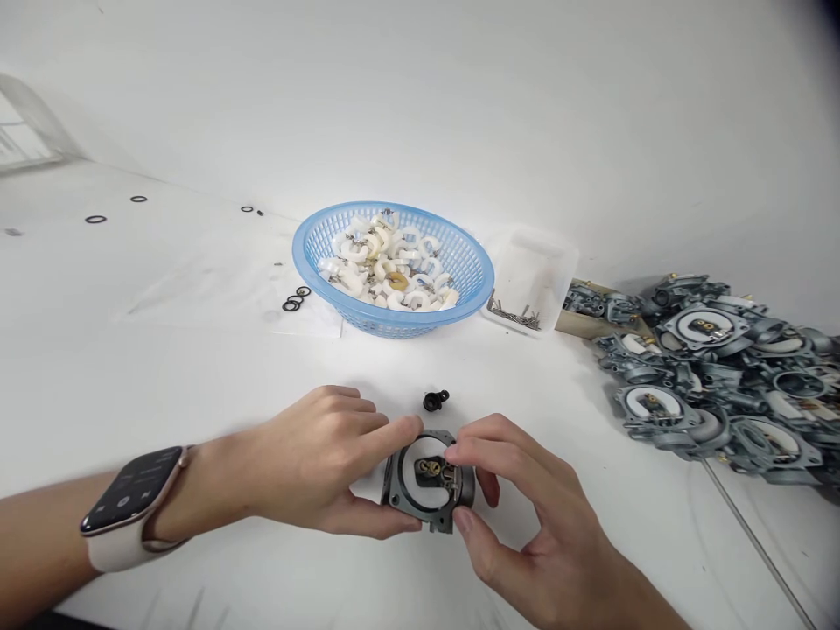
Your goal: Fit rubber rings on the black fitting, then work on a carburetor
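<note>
A grey metal carburetor point(395, 492) lies on the white table with its open bowl side facing up. A white C-shaped float point(409, 468) sits inside it, around brass jets point(430, 468). My left hand point(328, 468) grips the carburetor from the left, index finger on the top edge and thumb at the lower edge. My right hand point(531, 507) is closed around its right side, with the index fingertip by the float hinge and the thumb at the lower right corner. Whether a small pin is under that fingertip is hidden. Just above the carburetor lies a small black plastic part point(435, 401).
A blue basket point(394, 319) of white floats stands behind my hands. Beside it, a clear tray point(557, 262) holds metal pins point(515, 315). Many carburetors point(709, 376) are piled at right, near a thin rod point(754, 542). Black O-rings point(292, 303) lie at left.
</note>
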The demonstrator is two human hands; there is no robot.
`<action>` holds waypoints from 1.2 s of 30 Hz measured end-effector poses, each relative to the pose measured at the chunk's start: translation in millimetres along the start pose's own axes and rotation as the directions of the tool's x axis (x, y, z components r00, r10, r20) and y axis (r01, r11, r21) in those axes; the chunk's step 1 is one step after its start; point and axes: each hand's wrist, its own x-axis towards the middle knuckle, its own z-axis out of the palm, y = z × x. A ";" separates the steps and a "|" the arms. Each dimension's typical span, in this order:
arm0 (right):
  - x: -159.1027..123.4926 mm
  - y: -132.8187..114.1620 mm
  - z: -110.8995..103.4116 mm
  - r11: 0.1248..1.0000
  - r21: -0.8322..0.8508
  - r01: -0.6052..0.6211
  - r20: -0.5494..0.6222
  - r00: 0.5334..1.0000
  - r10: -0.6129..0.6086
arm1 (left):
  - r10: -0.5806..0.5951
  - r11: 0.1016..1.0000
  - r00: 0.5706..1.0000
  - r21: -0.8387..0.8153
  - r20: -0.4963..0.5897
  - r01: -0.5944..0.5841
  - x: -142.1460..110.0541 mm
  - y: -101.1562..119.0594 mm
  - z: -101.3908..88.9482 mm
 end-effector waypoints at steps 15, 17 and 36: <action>-0.8 2.6 2.7 0.999 -0.041 -0.008 -0.065 0.998 0.006 | 0.010 1.000 1.000 0.024 -0.016 -0.010 -0.1 1.1 0.4; -0.7 2.1 2.6 0.999 -0.047 -0.008 -0.065 0.998 0.005 | 0.007 1.000 1.000 0.017 -0.016 -0.007 -0.1 0.8 0.4; -0.9 -0.5 0.3 0.999 -0.035 -0.009 0.009 1.000 0.009 | 0.011 0.999 1.000 0.035 -0.015 -0.010 -1.6 0.3 -0.1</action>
